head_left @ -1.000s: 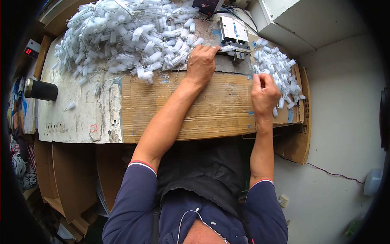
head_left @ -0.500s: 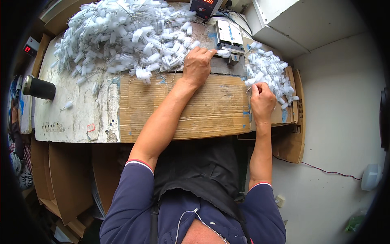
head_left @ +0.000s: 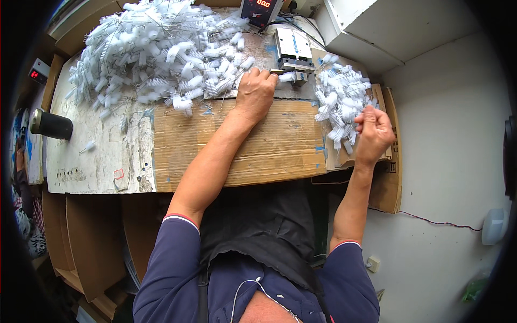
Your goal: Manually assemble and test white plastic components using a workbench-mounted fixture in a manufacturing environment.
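My left hand (head_left: pixel 256 97) is closed at the far edge of the cardboard sheet, its fingertips on the near end of a small white bristle brush (head_left: pixel 287 77). That brush lies against a small metal block (head_left: pixel 300 78) in front of a metal fixture (head_left: pixel 293 46). Over the right side of the smaller pile of white brushes (head_left: pixel 342 97), my right hand (head_left: pixel 375 132) is pinched together; whatever sits between the fingertips is too small to make out. A large heap of similar brushes with wire stems (head_left: pixel 156 54) fills the far left of the bench.
A ribbed cardboard sheet (head_left: pixel 237 156) covers the bench's near middle. On the left lie a dark cylinder (head_left: pixel 51 124) and one loose brush (head_left: pixel 87 146). Behind the fixture stands a box with a red display (head_left: pixel 261 13). Cardboard boxes (head_left: pixel 94 237) stand below the bench.
My right hand has moved rightward from the pile's near left edge to its right side, still pinched. The left hand stays by the brush at the metal block. The view has shifted slightly.
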`<state>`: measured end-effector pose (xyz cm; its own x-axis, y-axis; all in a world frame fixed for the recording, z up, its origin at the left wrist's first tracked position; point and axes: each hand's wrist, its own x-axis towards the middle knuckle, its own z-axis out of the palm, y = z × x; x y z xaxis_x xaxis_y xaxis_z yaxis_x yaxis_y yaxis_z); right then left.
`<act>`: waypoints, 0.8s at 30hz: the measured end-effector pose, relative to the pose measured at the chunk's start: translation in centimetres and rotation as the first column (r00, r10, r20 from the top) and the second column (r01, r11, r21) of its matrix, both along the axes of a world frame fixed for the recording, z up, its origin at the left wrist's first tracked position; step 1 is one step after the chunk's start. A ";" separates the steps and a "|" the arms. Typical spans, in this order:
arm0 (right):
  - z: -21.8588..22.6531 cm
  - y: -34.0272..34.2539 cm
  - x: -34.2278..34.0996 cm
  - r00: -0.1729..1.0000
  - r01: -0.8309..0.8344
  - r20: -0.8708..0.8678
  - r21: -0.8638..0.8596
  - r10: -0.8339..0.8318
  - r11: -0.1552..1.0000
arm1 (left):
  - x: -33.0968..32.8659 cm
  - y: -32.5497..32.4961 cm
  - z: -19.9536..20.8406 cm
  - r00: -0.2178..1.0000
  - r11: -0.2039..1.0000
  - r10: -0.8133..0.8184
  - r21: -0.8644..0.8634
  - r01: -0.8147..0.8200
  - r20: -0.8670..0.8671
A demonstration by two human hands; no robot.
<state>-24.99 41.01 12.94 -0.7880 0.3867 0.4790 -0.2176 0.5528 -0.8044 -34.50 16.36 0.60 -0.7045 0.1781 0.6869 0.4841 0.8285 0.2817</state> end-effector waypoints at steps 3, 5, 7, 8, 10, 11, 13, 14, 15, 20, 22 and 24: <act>-2.4 -1.8 1.2 0.991 -0.107 0.091 0.049 0.102 0.993 | -0.2 0.4 0.1 1.000 0.999 -0.007 -0.040 0.008 0.024; -4.7 -3.0 2.1 0.987 -0.113 0.128 0.108 0.099 0.988 | -0.1 0.4 0.0 0.999 1.000 -0.006 -0.027 0.006 0.033; -6.0 -3.8 2.8 0.980 -0.165 0.167 0.351 0.112 0.922 | 0.1 0.5 0.1 0.999 1.000 -0.008 -0.013 0.009 0.046; -6.0 -3.8 2.9 0.979 -0.166 0.170 0.349 0.112 0.922 | 0.2 0.4 0.2 0.998 1.000 0.004 -0.007 -0.004 0.062; -5.7 -3.8 3.0 0.984 -0.149 0.164 0.568 0.066 0.810 | 0.3 0.3 0.2 0.997 1.000 0.019 -0.003 -0.019 0.080; -5.3 -4.0 3.2 0.984 -0.151 0.165 0.566 0.068 0.810 | 0.3 0.2 0.2 0.998 1.000 0.009 0.002 -0.009 0.055; -4.4 -4.3 3.6 0.914 -0.281 0.405 0.679 -0.028 0.678 | 0.4 0.3 0.2 1.000 1.000 0.002 0.008 -0.003 0.029; -4.3 -4.2 3.7 0.914 -0.283 0.405 0.680 -0.025 0.677 | 0.4 0.4 0.1 1.000 1.000 -0.004 -0.012 0.005 0.023; -4.2 -4.0 3.8 0.922 -0.293 0.388 0.691 0.003 0.661 | 0.4 0.4 0.1 1.000 0.999 -0.011 -0.031 0.011 0.017; -5.4 -3.7 4.3 0.903 -0.357 0.429 0.723 0.020 0.591 | 0.3 0.4 0.1 0.999 1.000 0.000 -0.016 0.001 0.045; -6.5 -5.0 3.9 0.897 -0.366 0.417 0.517 0.145 0.774 | 0.2 0.4 0.1 1.000 0.982 0.013 0.189 -0.016 0.014; -7.5 -6.5 2.6 0.914 -0.331 0.381 0.500 0.140 0.800 | 0.2 0.5 0.2 0.998 0.952 0.027 0.303 -0.041 0.050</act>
<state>-22.36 34.46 5.45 -0.9606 -0.0808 0.2659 -0.1936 0.8810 -0.4317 -34.32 16.86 0.79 -0.7375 -0.0585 0.6728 0.4386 0.7160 0.5431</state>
